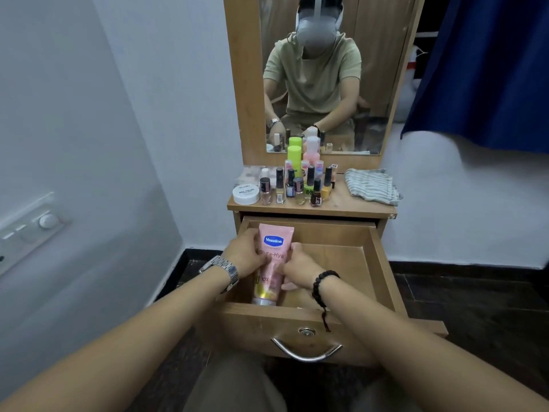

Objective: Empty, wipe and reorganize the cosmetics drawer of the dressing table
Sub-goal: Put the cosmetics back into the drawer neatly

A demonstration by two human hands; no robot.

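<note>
The wooden drawer (383,263) of the dressing table is pulled out towards me. A pink Vaseline lotion tube (274,242) stands cap down in its left part, leaning against the left wall. My left hand (245,254) grips the tube from the left, and my right hand (300,270) grips it from the right, lower down. Apart from the tube, the visible drawer floor is bare. On the table top stand several nail polish bottles (297,188), a white round jar (246,193), a green-capped bottle (294,157) and a pink bottle (312,150).
A striped folded cloth (371,185) lies on the right of the table top. The mirror (323,72) rises behind the bottles. A blue curtain (490,69) hangs at the right, a wall switch panel (32,227) sits at the left. The drawer front carries a metal handle (306,352).
</note>
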